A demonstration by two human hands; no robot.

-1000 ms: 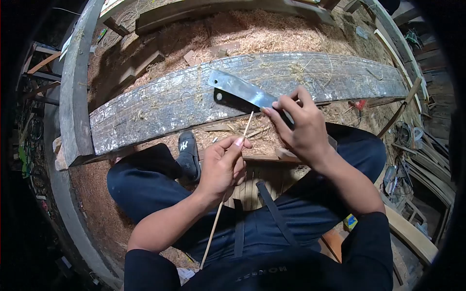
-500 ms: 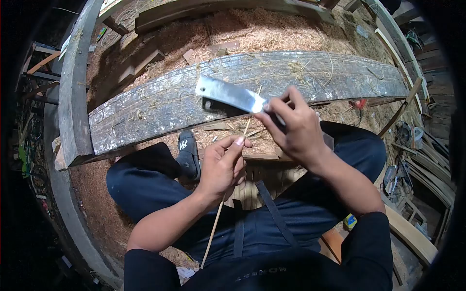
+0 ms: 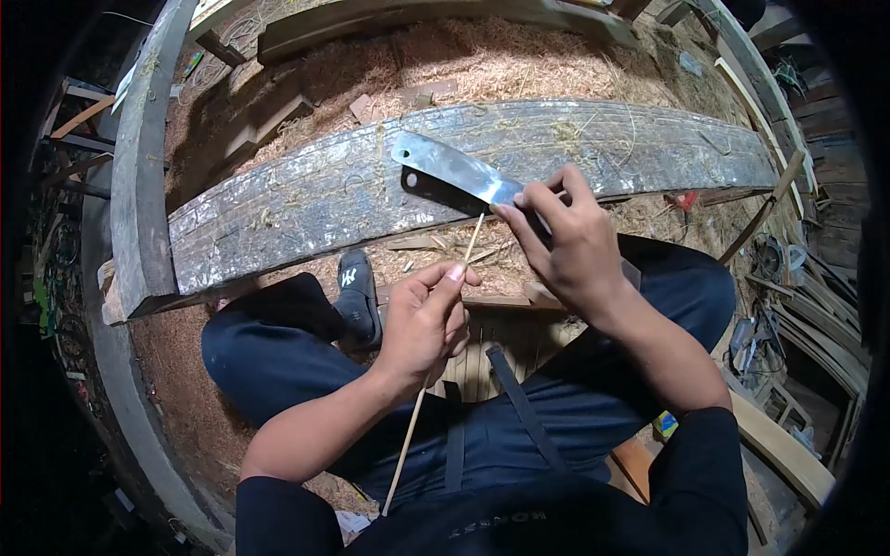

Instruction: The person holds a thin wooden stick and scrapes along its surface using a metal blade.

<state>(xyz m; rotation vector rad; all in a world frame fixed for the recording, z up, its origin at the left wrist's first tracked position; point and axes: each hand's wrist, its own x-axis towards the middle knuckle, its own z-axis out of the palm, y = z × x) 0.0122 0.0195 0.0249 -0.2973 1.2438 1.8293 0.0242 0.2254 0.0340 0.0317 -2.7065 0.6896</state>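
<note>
My left hand (image 3: 426, 313) is closed round a thin pale stick (image 3: 410, 440), thumb pressed against it. The stick runs from just under the blade down past my lap, slanting left. In my right hand (image 3: 572, 243) is a broad flat metal blade (image 3: 454, 169) with a round hole near its far end, held between thumb and fingers. The blade points up and left over the plank, casting a shadow on it. The stick's upper tip ends close to the blade's lower edge, near my right thumb.
A long weathered plank (image 3: 306, 199) spans the space before me, joined to a beam (image 3: 141, 176) on the left. Wood shavings (image 3: 519, 57) cover the ground. My shod foot (image 3: 357, 296) is below the plank. Curved wooden strips (image 3: 820, 343) lie at the right.
The blade has shifted slightly right and lies at a different tilt. The part of the stick that reached above the blade no longer shows. My left hand has hardly moved.
</note>
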